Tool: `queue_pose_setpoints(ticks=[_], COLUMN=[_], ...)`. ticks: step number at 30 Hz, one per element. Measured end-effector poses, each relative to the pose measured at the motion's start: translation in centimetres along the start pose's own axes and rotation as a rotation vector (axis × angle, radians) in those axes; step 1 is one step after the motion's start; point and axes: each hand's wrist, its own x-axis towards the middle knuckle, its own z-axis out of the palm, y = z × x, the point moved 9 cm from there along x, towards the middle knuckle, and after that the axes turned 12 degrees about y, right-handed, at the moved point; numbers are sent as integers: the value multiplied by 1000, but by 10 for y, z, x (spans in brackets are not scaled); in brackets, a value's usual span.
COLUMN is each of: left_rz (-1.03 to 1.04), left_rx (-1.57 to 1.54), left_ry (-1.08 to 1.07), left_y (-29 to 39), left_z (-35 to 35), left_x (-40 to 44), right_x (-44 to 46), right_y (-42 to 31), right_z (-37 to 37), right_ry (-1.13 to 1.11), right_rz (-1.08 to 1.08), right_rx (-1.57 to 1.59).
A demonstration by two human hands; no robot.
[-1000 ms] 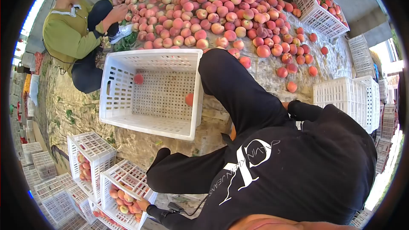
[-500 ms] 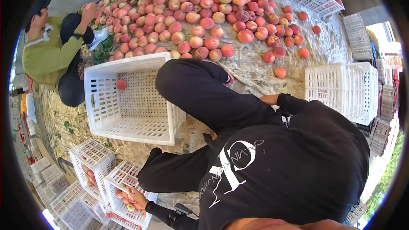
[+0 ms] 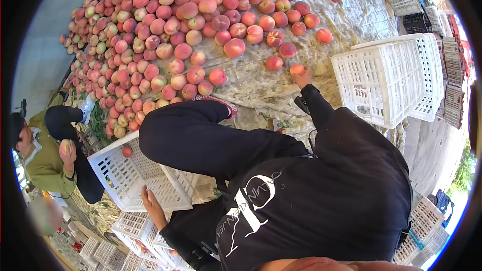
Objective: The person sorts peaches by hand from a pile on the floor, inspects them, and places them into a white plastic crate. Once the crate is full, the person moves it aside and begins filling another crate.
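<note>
My right hand (image 3: 303,78) is closed around a peach (image 3: 297,69) low over the ground sheet, at the near edge of the spread fruit. My left hand (image 3: 153,208) has its fingers stretched out and holds nothing visible, beside the near rim of a white plastic crate (image 3: 145,201). Inside that crate lies a single peach (image 3: 127,151). The crate stands left of my bent knee, which hides part of it. Past my legs spreads a large heap of peaches (image 3: 150,40).
White crates (image 3: 371,80) stand at the right. More crates (image 3: 133,226), some with peaches inside, are at lower left. A co-worker (image 3: 50,170) sits at the left, holding a peach (image 3: 66,143). A wrinkled sheet (image 3: 346,25) covers the ground.
My left hand has come away from the peaches in the lower-left crate, up to the large crate. My right hand has reached out from my side and closed on a peach. The view has turned.
</note>
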Motion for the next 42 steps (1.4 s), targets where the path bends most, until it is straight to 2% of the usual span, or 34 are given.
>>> queue_pose_setpoints(ticks=[1,2,3,5,6,8,12,14,16,18,20,22,24,25,26,27,28,29,30,31,32,35,38,42], left_rz=[-7,24,56,-12,188,204,129,102,207,225,232,174,151,126,117,105,105,72,37,6,44,-12,-58,-48], left_rx=[-28,1,27,-18,-29,-45,-65,-23,-74,-34,42,30,-60,-47,-28,-9,7,20,30,39,44,-8,30,26], left_ry=[-55,-101,-144,-211,-90,-79,-115,-145,-10,31,96,80,99,119,107,92,109,125,105,80,99,104,87,94], left_y=[7,24,39,33,48,49,68,69,71,87,81,70,74,73,73,73,79,75,69,65,75,70,71,66], left_z=[24,45,65,105,114,118,121,122,124,125,122,125,123,120,121,123,120,119,122,126,123,124,123,124], left_x=[4,4,4,5,5,8,24,33,45,47,51,51,45,45,45,44,44,43,44,45,44,44,44,42], right_x=[12,27,31,23,20,-1,-44,-71,-83,-91,-89,-48,27,56,77,77,105,119,127,147,162,165,193,247], right_y=[-3,11,-4,-2,-10,-12,-59,-98,-147,-191,-257,-279,-239,-226,-226,-240,-226,-226,-220,-209,-196,-209,-187,-139], right_z=[-3,15,13,52,57,80,88,82,78,66,63,58,79,67,53,24,34,35,34,47,62,68,87,131], right_ry=[109,237,241,-172,-164,-304,-371,-378,-419,-485,-741,-612,-237,-65,93,186,4,-3,-53,-83,-102,-212,-174,-184], right_rz=[-13,-154,-153,328,325,572,613,763,757,751,461,-39,-284,-274,-411,-397,-310,-384,-234,-275,-319,-251,-230,-152], right_rx=[-54,18,24,387,391,400,511,699,779,850,943,751,475,190,172,61,-134,-301,-414,-517,-481,-435,-375,25])
